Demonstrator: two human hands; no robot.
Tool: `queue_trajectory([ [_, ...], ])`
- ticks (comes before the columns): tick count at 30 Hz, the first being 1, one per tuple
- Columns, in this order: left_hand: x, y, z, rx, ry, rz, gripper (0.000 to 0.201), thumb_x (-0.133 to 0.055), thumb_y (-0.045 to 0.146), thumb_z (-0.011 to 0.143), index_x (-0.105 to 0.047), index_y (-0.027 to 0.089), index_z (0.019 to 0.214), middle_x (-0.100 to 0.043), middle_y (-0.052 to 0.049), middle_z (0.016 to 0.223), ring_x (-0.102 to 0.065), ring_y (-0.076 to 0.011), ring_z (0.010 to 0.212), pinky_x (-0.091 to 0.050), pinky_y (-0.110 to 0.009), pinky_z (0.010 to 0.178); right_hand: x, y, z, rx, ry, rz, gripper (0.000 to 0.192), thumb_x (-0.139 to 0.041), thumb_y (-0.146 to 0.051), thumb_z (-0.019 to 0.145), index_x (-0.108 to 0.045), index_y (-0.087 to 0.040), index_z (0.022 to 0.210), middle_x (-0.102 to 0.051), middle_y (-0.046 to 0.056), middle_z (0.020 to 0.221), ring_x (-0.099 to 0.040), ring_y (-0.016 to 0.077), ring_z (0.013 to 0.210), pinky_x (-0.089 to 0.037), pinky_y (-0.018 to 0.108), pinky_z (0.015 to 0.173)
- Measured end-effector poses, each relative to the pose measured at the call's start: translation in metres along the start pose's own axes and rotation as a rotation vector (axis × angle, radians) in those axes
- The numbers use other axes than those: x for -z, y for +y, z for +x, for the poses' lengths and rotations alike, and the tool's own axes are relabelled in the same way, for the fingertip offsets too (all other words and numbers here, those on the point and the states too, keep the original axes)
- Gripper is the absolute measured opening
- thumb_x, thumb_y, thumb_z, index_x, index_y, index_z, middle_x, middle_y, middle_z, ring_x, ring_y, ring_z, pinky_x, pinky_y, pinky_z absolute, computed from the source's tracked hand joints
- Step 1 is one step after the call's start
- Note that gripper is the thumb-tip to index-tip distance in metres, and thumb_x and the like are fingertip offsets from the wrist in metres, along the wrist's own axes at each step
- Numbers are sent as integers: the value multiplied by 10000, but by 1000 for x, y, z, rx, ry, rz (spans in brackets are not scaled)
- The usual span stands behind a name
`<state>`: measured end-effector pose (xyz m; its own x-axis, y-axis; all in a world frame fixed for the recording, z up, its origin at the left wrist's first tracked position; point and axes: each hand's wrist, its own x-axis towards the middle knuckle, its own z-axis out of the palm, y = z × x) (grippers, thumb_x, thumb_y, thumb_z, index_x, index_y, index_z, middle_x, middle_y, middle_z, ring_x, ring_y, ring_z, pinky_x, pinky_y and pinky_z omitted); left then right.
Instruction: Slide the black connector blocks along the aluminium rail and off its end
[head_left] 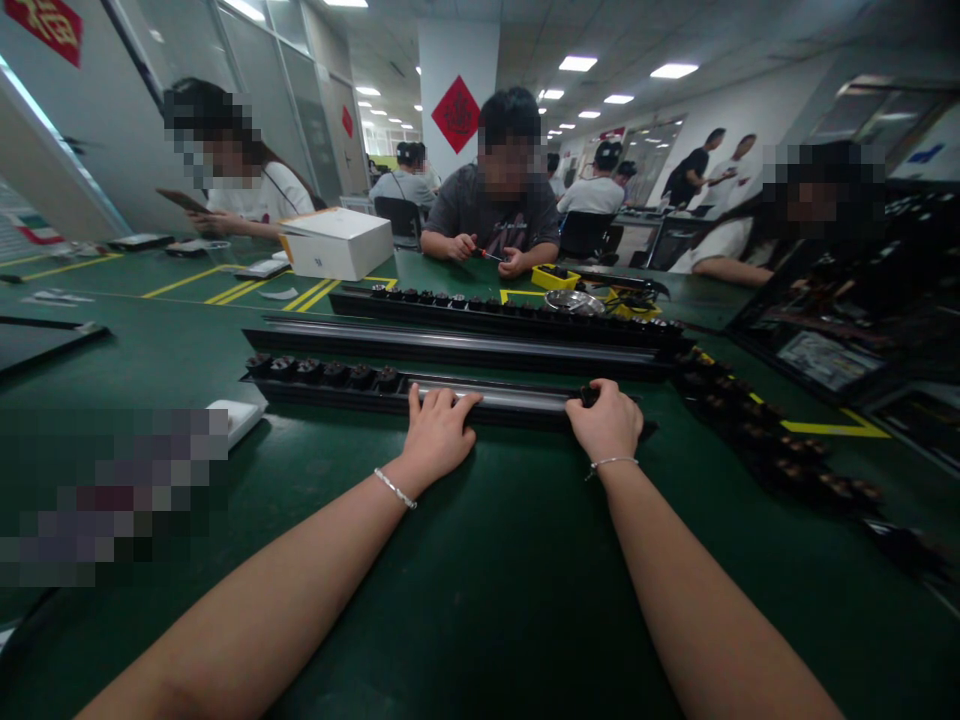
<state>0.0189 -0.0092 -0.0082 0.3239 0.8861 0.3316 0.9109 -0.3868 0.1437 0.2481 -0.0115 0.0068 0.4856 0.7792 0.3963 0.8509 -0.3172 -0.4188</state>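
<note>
Green matting covers the table (480, 600), and on it the near rail (450, 395) is laid crosswise, its long axis running left to right just ahead of both hands. A row of dark knobs (322, 372) is seated along its left part; the middle stretch is bare metal. Behind it, a second rail (465, 345) and a third rail (517, 312) are laid parallel, close together. A white box (337, 243) is set further back on the left, and a yellow tray (553, 277) near a co-worker's hands. A string of dark parts (772, 440) is strung diagonally to the right.

The left hand (437, 432) is pressed flat, fingers spread, on the near rail's bare middle. The right hand (609, 425) is curled around a small black part (589, 396) at the rail's right end, and is the nearer one to that end.
</note>
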Motion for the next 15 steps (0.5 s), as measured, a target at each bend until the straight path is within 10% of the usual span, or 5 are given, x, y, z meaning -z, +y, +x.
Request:
queue_trajectory([
  [15, -1, 0, 0, -3, 2, -8, 493, -495, 245, 791, -499, 312, 1279, -570, -54, 1041, -471, -264, 1128, -83, -580, 1113, 1, 5, 3, -16, 6, -13, 396, -509, -296, 709, -564, -146, 1072, -629, 123, 985, -540, 258, 991, -327, 385, 946],
])
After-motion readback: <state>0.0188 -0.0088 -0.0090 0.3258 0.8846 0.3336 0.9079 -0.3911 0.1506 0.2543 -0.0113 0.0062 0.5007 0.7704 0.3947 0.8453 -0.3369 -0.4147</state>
